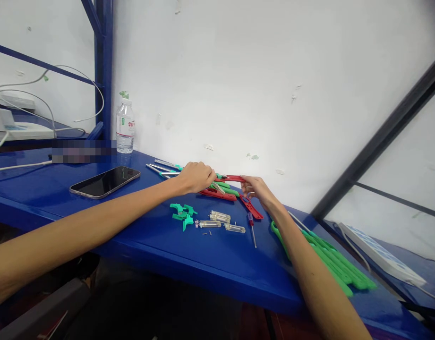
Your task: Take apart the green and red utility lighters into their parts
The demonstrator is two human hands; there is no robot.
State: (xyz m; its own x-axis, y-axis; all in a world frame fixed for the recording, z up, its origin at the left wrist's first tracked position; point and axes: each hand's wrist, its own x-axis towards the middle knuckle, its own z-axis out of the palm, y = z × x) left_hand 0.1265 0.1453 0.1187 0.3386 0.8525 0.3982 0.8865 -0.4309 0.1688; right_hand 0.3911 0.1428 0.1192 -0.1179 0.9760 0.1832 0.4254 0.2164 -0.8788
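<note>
My right hand (258, 190) pinches the right end of a long, narrow red plastic handle piece (234, 178), held level above the tabletop. At the piece's left end is my left hand (197, 176), its fingers curled closed; what they grip is hidden behind the knuckles. Under and around both hands lie another red piece (217, 193), green plastic pieces (227, 190) and metal rods with teal ends (164, 168). A red piece with a loop (251, 208) rests below my right hand. Nearer me are teal plastic clips (183, 213), clear tube-like parts (220, 217), tiny pins (205, 233) and a small screwdriver (251, 224).
A phone (104, 182) lies on the blue table (203, 264) at left, with a water bottle (125, 127) behind it. Several green plastic handles (330, 259) lie right of my right forearm. Beyond is a power strip (380, 252). A white wall and blue frame posts bound the back.
</note>
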